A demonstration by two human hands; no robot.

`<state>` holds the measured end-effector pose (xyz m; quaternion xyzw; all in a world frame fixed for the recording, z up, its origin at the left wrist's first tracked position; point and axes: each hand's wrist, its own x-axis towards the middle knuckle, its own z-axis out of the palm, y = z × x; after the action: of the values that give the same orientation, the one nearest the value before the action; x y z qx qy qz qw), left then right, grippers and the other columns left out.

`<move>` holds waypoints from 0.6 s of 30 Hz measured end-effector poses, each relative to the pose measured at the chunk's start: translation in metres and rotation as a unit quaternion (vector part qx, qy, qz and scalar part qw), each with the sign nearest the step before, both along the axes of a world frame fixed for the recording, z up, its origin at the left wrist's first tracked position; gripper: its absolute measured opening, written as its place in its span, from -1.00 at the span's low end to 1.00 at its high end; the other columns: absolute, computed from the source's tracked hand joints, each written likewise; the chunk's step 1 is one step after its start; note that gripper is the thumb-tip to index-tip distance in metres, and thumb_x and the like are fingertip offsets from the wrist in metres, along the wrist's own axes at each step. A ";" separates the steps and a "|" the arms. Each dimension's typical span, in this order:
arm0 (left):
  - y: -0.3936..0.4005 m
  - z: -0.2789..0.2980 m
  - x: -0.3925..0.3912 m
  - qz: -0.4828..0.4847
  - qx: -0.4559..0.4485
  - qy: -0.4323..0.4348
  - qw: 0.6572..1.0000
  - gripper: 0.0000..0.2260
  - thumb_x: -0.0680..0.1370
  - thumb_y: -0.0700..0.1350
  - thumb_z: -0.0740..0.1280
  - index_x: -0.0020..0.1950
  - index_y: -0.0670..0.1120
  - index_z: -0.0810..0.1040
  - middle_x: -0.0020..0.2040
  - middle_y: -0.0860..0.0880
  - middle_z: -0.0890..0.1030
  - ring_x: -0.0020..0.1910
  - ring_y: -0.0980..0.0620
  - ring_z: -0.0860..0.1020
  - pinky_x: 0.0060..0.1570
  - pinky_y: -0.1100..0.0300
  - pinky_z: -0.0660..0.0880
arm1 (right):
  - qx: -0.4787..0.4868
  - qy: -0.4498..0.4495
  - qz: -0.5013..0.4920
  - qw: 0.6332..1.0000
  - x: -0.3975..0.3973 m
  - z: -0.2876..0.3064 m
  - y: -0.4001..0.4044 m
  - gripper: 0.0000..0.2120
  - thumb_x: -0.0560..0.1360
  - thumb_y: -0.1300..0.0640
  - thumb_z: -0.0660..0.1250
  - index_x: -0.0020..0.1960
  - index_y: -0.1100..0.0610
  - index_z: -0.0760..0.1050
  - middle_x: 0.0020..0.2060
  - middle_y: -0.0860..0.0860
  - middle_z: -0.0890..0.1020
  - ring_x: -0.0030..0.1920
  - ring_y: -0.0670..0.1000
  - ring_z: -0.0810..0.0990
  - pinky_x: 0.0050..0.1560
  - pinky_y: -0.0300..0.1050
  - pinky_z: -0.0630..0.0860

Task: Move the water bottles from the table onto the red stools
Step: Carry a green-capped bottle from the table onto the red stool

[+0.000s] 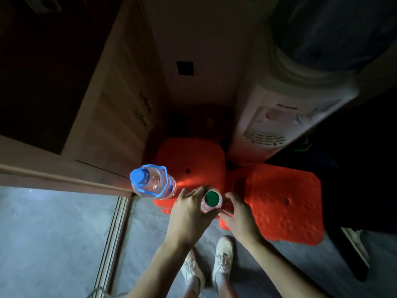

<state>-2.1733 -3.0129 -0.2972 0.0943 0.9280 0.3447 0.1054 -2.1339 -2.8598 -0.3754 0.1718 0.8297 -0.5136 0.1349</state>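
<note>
Left hand (189, 209) and right hand (238, 214) both curled around small bottle with green cap (211, 200), fingers touching its sides, one hand each side. Bottle upright over front edge of left red stool (193, 160); whether base rests on seat, cannot tell. Big bottle with blue cap and handle (152, 182) stands on same stool, left corner. Second red stool (283, 203) just beside, right, bare. Water dispenser (285, 108) behind stools.
</note>
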 end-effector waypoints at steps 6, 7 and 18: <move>0.014 -0.030 -0.023 0.022 -0.029 0.010 0.999 -0.60 0.35 0.10 0.50 0.15 0.11 0.55 -0.06 0.16 0.65 -0.10 0.04 0.54 -0.12 0.13 0.50 | 0.013 0.013 0.007 1.000 -0.028 -0.032 0.011 -0.71 0.44 0.27 0.49 0.12 0.17 0.53 0.02 -0.01 0.64 -0.09 -0.42 0.59 -0.04 -0.50 0.52; 0.016 -0.033 -0.026 0.023 -0.032 0.007 0.999 -0.61 0.36 0.11 0.49 0.15 0.12 0.55 -0.05 0.16 0.66 -0.09 0.05 0.55 -0.12 0.13 0.50 | 0.009 0.014 0.010 1.000 -0.031 -0.035 0.012 -0.72 0.44 0.26 0.49 0.12 0.16 0.52 0.02 0.00 0.63 -0.09 -0.41 0.59 -0.03 -0.49 0.53; 0.017 -0.044 -0.033 0.045 -0.012 -0.033 0.998 -0.63 0.35 -0.05 0.52 0.12 0.11 0.55 -0.05 0.15 0.65 -0.09 0.13 0.57 -0.12 0.22 0.50 | 0.007 0.006 0.042 0.999 -0.047 -0.050 0.011 -0.75 0.43 0.28 0.50 0.06 0.24 0.53 -0.14 -0.04 0.61 -0.12 -0.17 0.61 -0.19 -0.65 0.38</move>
<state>-2.2063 -2.9962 -0.3416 0.0399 0.9313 0.3407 0.1221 -2.1809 -2.8484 -0.4257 0.1347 0.8405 -0.5028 0.1506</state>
